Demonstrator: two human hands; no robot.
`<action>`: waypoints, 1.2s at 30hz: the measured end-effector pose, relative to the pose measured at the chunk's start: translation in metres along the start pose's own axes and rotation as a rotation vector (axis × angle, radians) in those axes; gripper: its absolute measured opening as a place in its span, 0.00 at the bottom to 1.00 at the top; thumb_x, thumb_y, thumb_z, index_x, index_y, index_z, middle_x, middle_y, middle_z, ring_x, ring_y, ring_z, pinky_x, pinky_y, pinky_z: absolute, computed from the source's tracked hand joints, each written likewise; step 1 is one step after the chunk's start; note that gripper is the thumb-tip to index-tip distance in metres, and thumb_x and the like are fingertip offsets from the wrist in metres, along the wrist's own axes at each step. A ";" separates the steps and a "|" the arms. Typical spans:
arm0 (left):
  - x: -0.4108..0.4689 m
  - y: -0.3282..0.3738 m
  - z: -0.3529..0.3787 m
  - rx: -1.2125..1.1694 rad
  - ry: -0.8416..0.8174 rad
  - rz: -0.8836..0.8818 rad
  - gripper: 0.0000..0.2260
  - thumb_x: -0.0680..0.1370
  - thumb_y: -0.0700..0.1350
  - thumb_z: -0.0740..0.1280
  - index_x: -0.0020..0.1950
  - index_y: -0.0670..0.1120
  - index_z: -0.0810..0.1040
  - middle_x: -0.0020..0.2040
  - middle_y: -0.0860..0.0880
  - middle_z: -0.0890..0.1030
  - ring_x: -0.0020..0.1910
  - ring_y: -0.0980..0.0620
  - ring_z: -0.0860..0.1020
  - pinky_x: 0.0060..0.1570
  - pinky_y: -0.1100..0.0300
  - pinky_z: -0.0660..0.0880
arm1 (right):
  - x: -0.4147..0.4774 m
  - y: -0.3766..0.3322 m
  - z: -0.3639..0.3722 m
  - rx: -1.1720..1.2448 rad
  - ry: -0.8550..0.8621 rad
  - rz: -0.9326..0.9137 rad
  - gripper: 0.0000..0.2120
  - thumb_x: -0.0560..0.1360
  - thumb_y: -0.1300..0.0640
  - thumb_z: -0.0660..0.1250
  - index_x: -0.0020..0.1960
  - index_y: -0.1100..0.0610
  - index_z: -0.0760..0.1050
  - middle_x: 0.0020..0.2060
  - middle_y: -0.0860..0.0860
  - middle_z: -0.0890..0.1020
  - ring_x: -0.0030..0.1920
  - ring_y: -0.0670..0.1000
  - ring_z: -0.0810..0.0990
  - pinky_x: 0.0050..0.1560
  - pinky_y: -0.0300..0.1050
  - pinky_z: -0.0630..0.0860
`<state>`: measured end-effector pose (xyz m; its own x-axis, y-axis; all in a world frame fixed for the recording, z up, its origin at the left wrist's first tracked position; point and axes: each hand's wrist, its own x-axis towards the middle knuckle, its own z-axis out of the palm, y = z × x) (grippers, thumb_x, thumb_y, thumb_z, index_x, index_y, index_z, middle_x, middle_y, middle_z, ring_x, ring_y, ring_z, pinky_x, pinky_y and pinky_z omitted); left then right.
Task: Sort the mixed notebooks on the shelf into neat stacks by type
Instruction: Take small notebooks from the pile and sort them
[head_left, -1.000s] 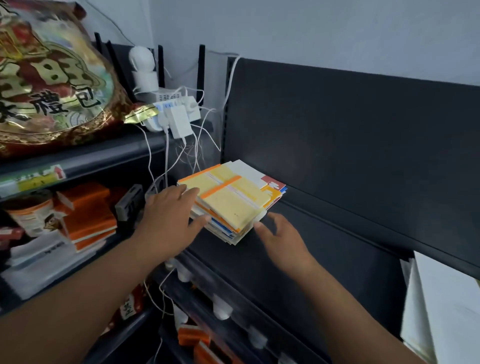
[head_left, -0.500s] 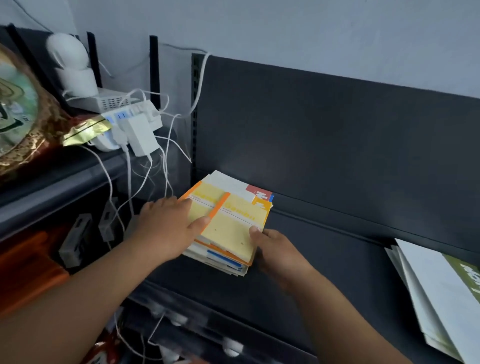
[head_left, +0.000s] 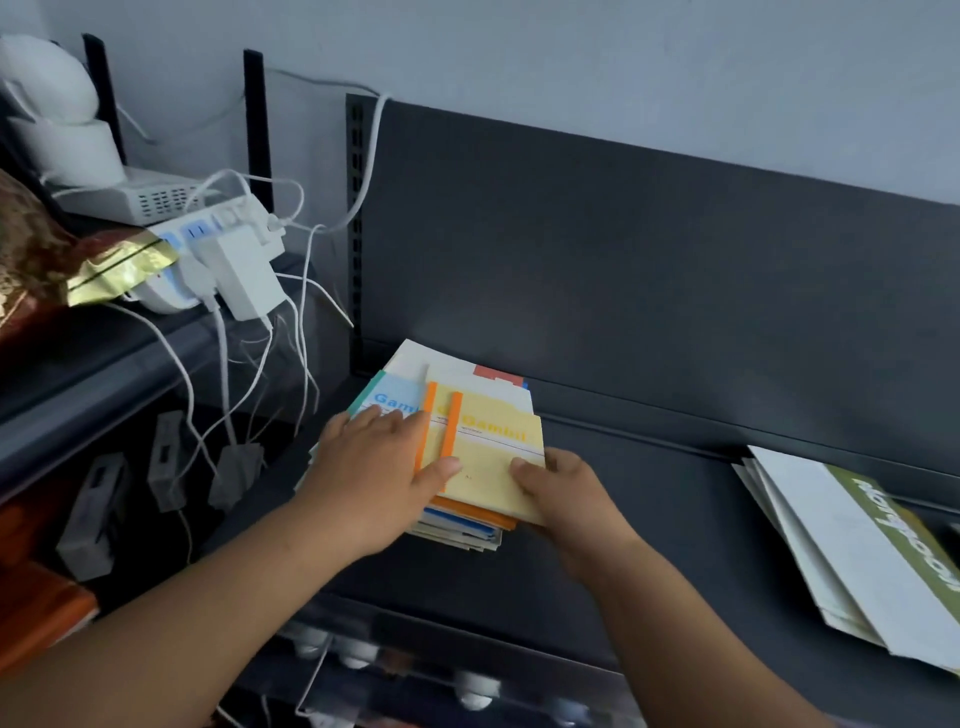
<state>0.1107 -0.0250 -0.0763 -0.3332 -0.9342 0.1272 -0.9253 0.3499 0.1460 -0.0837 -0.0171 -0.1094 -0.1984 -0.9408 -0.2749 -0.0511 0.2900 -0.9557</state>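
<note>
Sorting barely begun: mixed notebook stack (head_left: 457, 535) unsorted.
Flat-fingered left hand (head_left: 379, 462) presses it; right hand (head_left: 566, 499) pinches top yellow notebook (head_left: 493, 447).

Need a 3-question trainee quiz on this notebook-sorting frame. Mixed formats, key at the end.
1. True or false: the left hand rests flat on the notebook stack.
2. Which thing does the right hand pinch? A) power strip B) top yellow notebook C) green booklet
3. Fill in: the top yellow notebook's spine strip is ____.
Key: 1 true; 2 B; 3 orange.
</note>
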 end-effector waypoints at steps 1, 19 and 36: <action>0.002 -0.003 0.000 0.009 -0.007 -0.015 0.29 0.75 0.68 0.44 0.66 0.54 0.67 0.62 0.54 0.75 0.64 0.52 0.68 0.66 0.49 0.62 | 0.001 0.000 -0.001 0.015 0.014 0.015 0.16 0.78 0.55 0.66 0.65 0.56 0.72 0.55 0.52 0.82 0.53 0.52 0.82 0.48 0.47 0.80; -0.003 0.001 0.012 -0.080 -0.068 0.025 0.42 0.70 0.73 0.40 0.78 0.51 0.53 0.76 0.50 0.62 0.74 0.49 0.60 0.73 0.51 0.56 | -0.001 -0.009 0.001 0.254 0.030 0.176 0.11 0.78 0.59 0.68 0.58 0.60 0.73 0.51 0.57 0.83 0.51 0.57 0.83 0.54 0.56 0.81; -0.003 0.004 0.011 -0.080 -0.129 0.024 0.46 0.63 0.73 0.32 0.79 0.53 0.41 0.78 0.55 0.59 0.78 0.50 0.45 0.75 0.46 0.40 | -0.005 -0.006 -0.011 0.339 0.088 0.156 0.13 0.77 0.63 0.68 0.61 0.61 0.74 0.51 0.58 0.83 0.47 0.57 0.84 0.35 0.47 0.81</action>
<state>0.1062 -0.0218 -0.0870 -0.3806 -0.9247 0.0054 -0.9009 0.3721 0.2233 -0.0932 -0.0121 -0.1012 -0.2625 -0.8668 -0.4239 0.3100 0.3402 -0.8878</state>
